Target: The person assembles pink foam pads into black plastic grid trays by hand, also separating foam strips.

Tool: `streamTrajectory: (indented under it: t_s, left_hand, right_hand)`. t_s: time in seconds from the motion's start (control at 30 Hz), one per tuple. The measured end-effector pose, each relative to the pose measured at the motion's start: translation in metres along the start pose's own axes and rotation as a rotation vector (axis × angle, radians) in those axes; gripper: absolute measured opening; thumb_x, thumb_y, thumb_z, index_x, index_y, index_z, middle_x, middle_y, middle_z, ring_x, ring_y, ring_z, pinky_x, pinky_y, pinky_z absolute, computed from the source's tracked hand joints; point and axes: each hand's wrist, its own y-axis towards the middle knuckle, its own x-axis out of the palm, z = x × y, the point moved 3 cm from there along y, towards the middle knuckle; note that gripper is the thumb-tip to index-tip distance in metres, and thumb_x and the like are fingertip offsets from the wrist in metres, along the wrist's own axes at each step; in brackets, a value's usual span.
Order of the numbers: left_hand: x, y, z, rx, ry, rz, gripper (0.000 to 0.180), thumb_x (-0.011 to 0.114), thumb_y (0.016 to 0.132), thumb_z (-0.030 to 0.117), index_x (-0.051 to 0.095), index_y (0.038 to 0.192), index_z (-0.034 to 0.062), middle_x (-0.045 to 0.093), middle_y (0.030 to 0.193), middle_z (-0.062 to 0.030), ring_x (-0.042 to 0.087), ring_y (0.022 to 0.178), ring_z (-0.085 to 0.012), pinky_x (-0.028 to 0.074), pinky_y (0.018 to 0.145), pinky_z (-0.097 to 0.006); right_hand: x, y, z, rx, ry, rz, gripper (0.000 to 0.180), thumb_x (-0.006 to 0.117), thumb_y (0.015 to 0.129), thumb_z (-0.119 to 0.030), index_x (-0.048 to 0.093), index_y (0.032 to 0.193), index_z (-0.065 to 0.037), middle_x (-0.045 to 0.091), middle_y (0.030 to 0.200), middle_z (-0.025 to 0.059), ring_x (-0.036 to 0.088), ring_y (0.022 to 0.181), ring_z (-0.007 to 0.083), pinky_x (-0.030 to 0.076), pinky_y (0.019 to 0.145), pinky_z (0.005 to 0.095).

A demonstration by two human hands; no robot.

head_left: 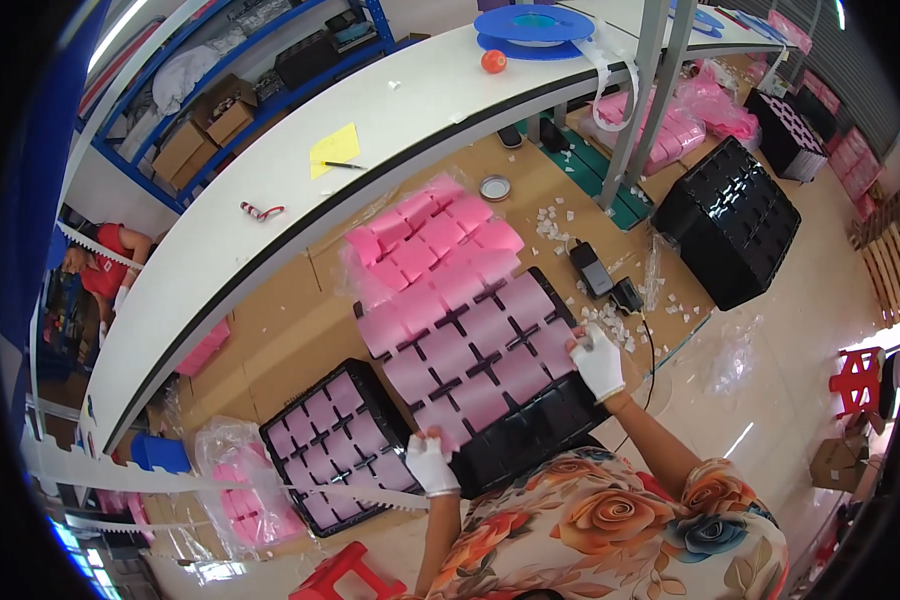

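In front of me a black tray [515, 436] with raised cross-shaped dividers lies tilted on the cardboard-covered bench. Pink, slightly see-through sheeting [490, 365] covers most of it, while the row nearest me is bare black. My left hand [432, 468], in a white glove with bare fingertips, is closed at the sheeting's near left corner. At its near right edge, my right hand [598, 362], gloved likewise, pinches the sheeting. Beyond the tray sits a pile of pink moulded sheets [435, 235] in clear plastic. Left of the tray stands a second black tray [340, 440] with pink filling its compartments.
Right of the tray lie a dark handheld device [591, 269], a black corded block [627, 295] and white scraps [553, 225]. Stacked black trays [735, 225] stand farther right. A raised white shelf [270, 170] curves behind. A red stool [345, 572] is below left; another person [110, 260] is far left.
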Motion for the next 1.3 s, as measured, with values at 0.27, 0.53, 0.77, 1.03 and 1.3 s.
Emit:
streamTrajectory:
  t_s: [0.27,0.53,0.77,1.03,1.3]
  left_hand:
    - [-0.023,-0.071,-0.024,-0.336,-0.089,-0.173,0.008,0.058,0.083,0.007,0.052,0.085,0.0025,0.052,0.066,-0.0029,0.048,0.042,-0.0112,0.04,0.035,-0.024]
    - [-0.022,-0.062,-0.034,-0.337,-0.14,-0.246,0.007,0.053,0.087,0.006,0.049,0.089,0.0017,0.056,0.072,-0.0078,0.059,0.049,-0.0197,0.037,0.034,-0.023]
    - [-0.025,-0.049,-0.029,-0.264,-0.159,-0.247,0.005,0.055,0.086,0.008,0.052,0.085,0.0043,0.057,0.069,-0.007,0.057,0.049,-0.0183,0.034,0.036,-0.023]
    - [-0.026,-0.054,-0.043,-0.245,0.023,-0.208,0.004,0.056,0.083,0.006,0.055,0.081,0.003,0.054,0.061,-0.0023,0.046,0.043,-0.0089,0.037,0.037,-0.023]
    - [-0.026,-0.049,-0.047,-0.246,-0.004,-0.181,0.004,0.056,0.083,0.005,0.055,0.082,0.0019,0.057,0.064,-0.0059,0.048,0.042,-0.0104,0.037,0.036,-0.023]
  right_hand:
    - [-0.025,-0.076,0.027,0.135,0.023,0.005,0.018,0.063,0.08,-0.014,0.056,0.094,-0.005,0.059,0.064,0.0035,0.053,0.055,0.0092,0.045,0.054,0.0245]
    - [-0.036,-0.078,0.024,0.149,-0.07,0.078,0.016,0.062,0.081,-0.012,0.056,0.093,-0.006,0.058,0.062,0.003,0.053,0.055,0.0091,0.044,0.053,0.0246]
    - [-0.031,-0.068,0.003,0.125,-0.034,0.056,0.019,0.061,0.081,-0.009,0.055,0.099,-0.006,0.058,0.064,0.0027,0.052,0.055,0.0081,0.043,0.053,0.0235]
    - [-0.042,-0.079,0.007,0.112,-0.105,0.064,0.023,0.059,0.08,-0.005,0.055,0.102,-0.005,0.058,0.065,0.0024,0.053,0.055,0.0083,0.043,0.053,0.0238]
    - [-0.039,-0.043,-0.002,-0.084,-0.266,0.056,0.026,0.061,0.076,-0.007,0.056,0.1,-0.003,0.061,0.079,0.01,0.059,0.07,0.0221,0.047,0.065,0.0314]
